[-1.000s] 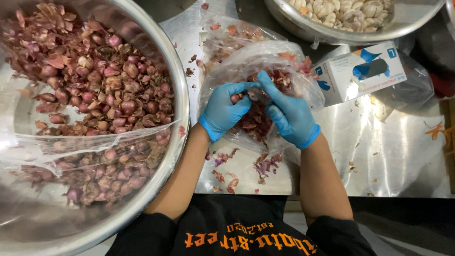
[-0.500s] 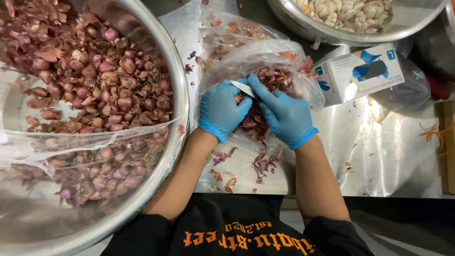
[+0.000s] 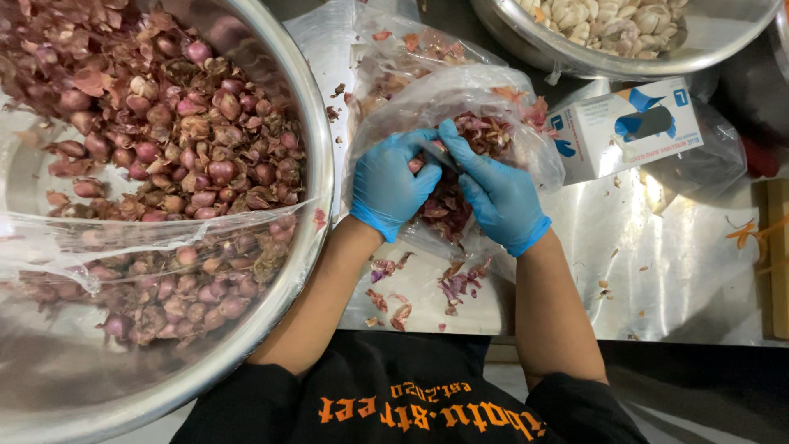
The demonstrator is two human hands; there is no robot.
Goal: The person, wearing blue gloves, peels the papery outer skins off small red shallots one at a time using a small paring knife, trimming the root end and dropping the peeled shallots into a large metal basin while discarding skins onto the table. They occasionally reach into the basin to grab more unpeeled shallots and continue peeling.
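Both my hands wear blue gloves and meet over a clear plastic bag (image 3: 501,94) that holds purple-red shallot skins (image 3: 448,210). My left hand (image 3: 388,187) pinches a small shallot (image 3: 417,164) at the fingertips. My right hand (image 3: 497,196) is closed on a small knife (image 3: 441,156), its dark blade lying against the shallot. A large steel bowl (image 3: 319,197) at the left is heaped with unpeeled shallots (image 3: 205,140), and a clear plastic sheet (image 3: 123,238) is draped over its near side.
A second steel bowl (image 3: 567,62) with pale peeled bulbs (image 3: 612,16) stands at the top right. A white and blue glove box (image 3: 625,127) lies on a plastic bag right of my hands. Loose skins (image 3: 456,284) litter the steel table (image 3: 666,279). A wooden board (image 3: 777,255) sits at the right edge.
My hands have stayed over the bag, working the shallot between the fingertips. The pale blade seen half a second ago is now turned and mostly hidden by my fingers.
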